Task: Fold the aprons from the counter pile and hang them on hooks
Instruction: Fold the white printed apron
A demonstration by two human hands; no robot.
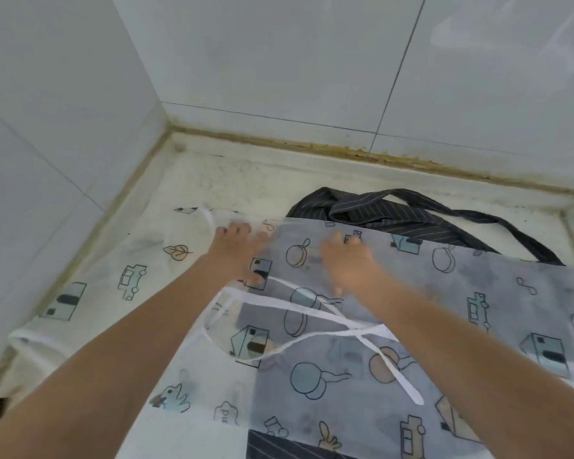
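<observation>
The thin white printed apron [362, 342], patterned with small houses, pans and cars, lies spread over the pale speckled counter [232, 173] in the corner of the tiled walls [279, 61]. Part of it is folded over itself, so the doubled layer toward my right looks greyer than the single layer at my left. Its white tie straps [315, 318] cross loosely over the folded part, between my forearms.

My left hand [237, 248] rests flat on the apron near its far edge, fingers straight and spread, thumb against a printed house. My right hand [348, 260] is just beside it, palm down on the folded layer; it is blurred, but the fingers look extended and pressing on the cloth rather than curled around it.

A dark striped apron [395, 215] lies crumpled behind the printed one, close to the back wall, its dark strap [511, 226] trailing toward the right. Another patch of dark striped fabric [279, 447] shows beneath the printed apron at the near edge.
</observation>
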